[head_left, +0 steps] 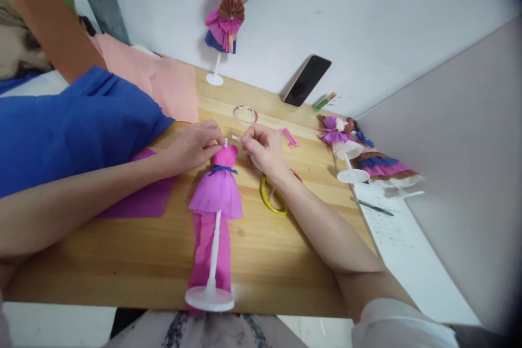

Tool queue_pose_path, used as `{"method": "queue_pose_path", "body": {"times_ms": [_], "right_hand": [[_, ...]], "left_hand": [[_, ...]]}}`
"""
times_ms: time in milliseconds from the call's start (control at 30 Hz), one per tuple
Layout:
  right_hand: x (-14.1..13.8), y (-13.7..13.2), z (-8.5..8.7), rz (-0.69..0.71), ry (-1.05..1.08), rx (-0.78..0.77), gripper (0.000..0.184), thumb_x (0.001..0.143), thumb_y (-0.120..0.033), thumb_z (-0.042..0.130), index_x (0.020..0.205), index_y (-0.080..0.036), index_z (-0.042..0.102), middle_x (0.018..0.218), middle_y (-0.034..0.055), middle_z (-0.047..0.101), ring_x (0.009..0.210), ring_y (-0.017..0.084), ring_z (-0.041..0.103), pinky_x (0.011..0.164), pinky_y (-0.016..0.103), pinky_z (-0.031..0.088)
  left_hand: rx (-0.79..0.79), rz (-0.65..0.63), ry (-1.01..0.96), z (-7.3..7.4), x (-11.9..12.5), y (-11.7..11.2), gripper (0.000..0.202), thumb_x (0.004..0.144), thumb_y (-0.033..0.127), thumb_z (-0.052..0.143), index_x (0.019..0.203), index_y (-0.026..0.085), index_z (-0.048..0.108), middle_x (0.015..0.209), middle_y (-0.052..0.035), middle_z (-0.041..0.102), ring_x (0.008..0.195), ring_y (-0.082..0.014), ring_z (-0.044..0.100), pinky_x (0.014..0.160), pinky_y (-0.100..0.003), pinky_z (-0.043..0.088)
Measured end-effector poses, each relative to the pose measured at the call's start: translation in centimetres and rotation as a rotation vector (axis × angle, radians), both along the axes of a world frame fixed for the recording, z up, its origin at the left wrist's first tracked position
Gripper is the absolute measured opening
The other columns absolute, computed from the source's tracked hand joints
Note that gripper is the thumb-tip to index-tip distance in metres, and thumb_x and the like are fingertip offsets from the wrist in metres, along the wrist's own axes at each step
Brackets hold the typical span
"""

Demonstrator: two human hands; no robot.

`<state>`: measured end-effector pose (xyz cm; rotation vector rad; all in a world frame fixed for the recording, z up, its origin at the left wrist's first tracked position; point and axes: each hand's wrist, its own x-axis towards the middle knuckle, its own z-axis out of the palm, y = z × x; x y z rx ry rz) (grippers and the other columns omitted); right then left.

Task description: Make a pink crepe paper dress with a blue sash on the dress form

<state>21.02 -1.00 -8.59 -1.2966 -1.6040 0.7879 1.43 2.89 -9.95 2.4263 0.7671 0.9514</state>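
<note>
A small white mannequin stand [210, 298] lies on the wooden table [265, 261], wearing a pink and purple crepe paper dress [217, 191] with a blue waistband. My left hand [194, 145] pinches the top of the dress at the shoulder. My right hand [263, 148] is closed just right of the neck, its fingers pinched on a small pale strip. A strip of pink paper lies under the stand.
Yellow-handled scissors [269, 199] lie under my right wrist. A tape roll [245, 115], phone [306, 80], blue paper [77, 119], peach paper [163, 84] and purple sheet [142, 201] surround. Two dressed mannequins: one standing [228, 16], one lying [359, 155]. White sheet with pen [375, 207].
</note>
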Motion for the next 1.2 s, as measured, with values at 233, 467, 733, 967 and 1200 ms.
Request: {"method": "queue_pose_path", "body": {"times_ms": [233,467,733,967,1200], "right_hand": [[1.0,0.1,-0.2,-0.014,-0.016,0.025,0.017,0.071,-0.032,0.052,0.059,-0.021,0.046,0.054,-0.004,0.044,0.053,0.012,0.04,0.054,0.026,0.032],[1.2,0.0,-0.5,-0.032,-0.04,0.019,0.018,0.071,-0.032,0.053,0.059,-0.021,0.046,0.055,-0.0039,0.046,0.053,0.011,0.04,0.053,0.025,0.031],[0.4,-1.1,0.9,-0.007,-0.095,-0.003,0.017,0.071,-0.031,0.052,0.058,-0.021,0.045,0.055,-0.0034,0.045,0.053,0.011,0.039,0.053,0.025,0.03],[0.9,-0.8,0.5,0.006,0.016,-0.106,0.021,0.073,-0.036,0.055,0.06,-0.021,0.047,0.05,-0.005,0.041,0.049,0.01,0.035,0.048,0.024,0.028],[0.9,-0.6,0.2,-0.04,-0.035,-0.112,0.021,0.073,-0.034,0.055,0.059,-0.021,0.047,0.053,-0.0039,0.044,0.05,0.01,0.036,0.048,0.024,0.029]], "left_hand": [[0.118,0.015,-0.078,0.6,-0.3,-0.8,0.011,0.087,0.012,0.055,0.088,0.016,0.065,0.085,-0.002,0.057,0.069,-0.009,0.053,0.061,-0.02,0.042],[0.284,-0.055,0.299,1.5,0.4,-0.7,0.019,0.082,0.006,0.047,0.082,0.019,0.061,0.079,-0.0002,0.056,0.066,-0.0126,0.049,0.055,-0.025,0.034],[0.407,-0.072,0.348,1.5,0.0,-0.5,0.024,0.082,0.003,0.043,0.088,0.016,0.062,0.094,-0.0059,0.06,0.07,-0.0132,0.053,0.056,-0.025,0.034],[0.39,-0.039,0.393,1.6,0.3,-0.2,0.022,0.076,0.008,0.048,0.087,0.02,0.063,0.092,-0.0025,0.059,0.066,-0.0107,0.053,0.051,-0.022,0.034],[0.509,-0.077,0.326,0.5,0.2,0.0,0.016,0.074,0.006,0.05,0.081,0.016,0.06,0.093,-0.0046,0.062,0.063,-0.0111,0.051,0.05,-0.025,0.033]]}}
